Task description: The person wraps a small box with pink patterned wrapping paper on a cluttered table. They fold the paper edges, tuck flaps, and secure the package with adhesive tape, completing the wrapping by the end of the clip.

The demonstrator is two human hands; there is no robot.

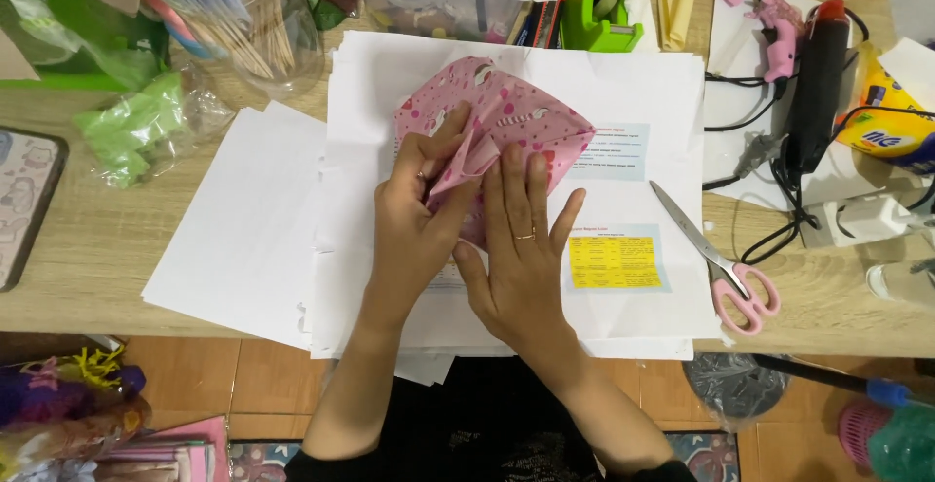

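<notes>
Pink patterned paper (pixel 506 117) pinched in left hand (pixel 414 224), right hand (pixel 516 258) flat, fingers spread, on it.

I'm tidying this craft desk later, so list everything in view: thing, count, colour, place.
patterned paper: one, pink, centre, part folded
white sheets: a stack, under the paper
scissors: one, pink handles, right
glue guns: two, black and pink, upper right
tape dispenser: one, green, top
jar of sticks: one, clear, upper left
table: one, light wood
left hand: pinching a fold
right hand: flat on paper, ring
</notes>
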